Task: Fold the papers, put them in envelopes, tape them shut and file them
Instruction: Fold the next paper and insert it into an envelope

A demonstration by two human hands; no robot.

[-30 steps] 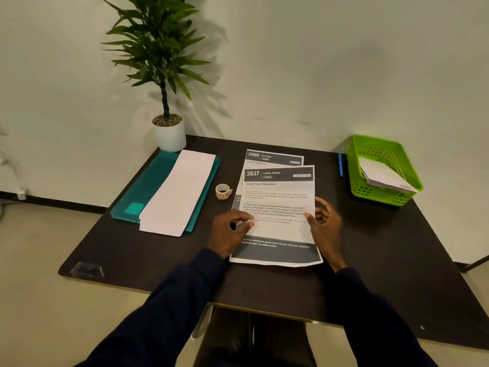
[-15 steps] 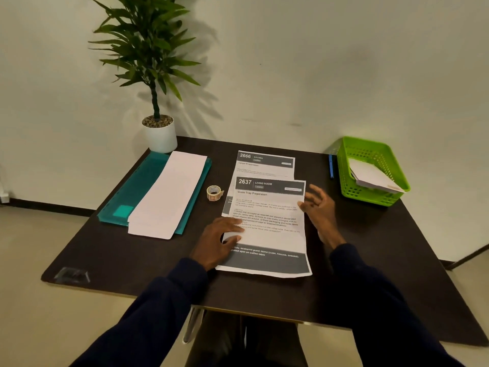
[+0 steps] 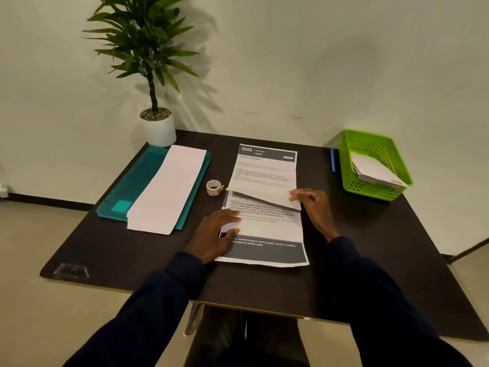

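Two papers (image 3: 264, 226) (top one folding), one basket (image 3: 370, 190).

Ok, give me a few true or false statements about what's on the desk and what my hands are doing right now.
1. The right hand is folding the top edge of the front paper toward the person. True.
2. The left hand holds the tape roll. False: it presses on the front paper; the roll sits apart.
3. The green basket is empty. False: white paper lies in it.
4. White envelopes lie on a teal folder. True.
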